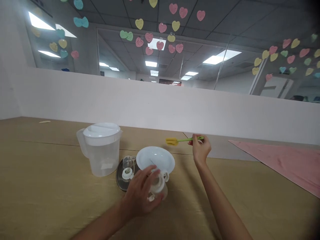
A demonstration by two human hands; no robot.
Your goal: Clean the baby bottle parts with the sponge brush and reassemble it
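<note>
My left hand [140, 191] is wrapped round a clear baby bottle [160, 185] with white side handles, just in front of the white bowl [155, 156]; my fingers hide part of it. In my right hand [200, 149], raised behind and to the right of the bowl, is a bottle brush [171, 141] with a yellow sponge head and a green handle. Its head points left, above the bowl's far edge. Left of the bowl, a dark round tray [121, 183] carries a clear cap [127, 162] and a white collar [127, 173] with a straw-like tube beside it.
A translucent pitcher [103, 156] with a white lid stands at the left, its handle facing left. A pink cloth [282, 160] lies on the table [62, 206] at the right. Behind the table are a low white wall [160, 106] and glass with heart-shaped notes.
</note>
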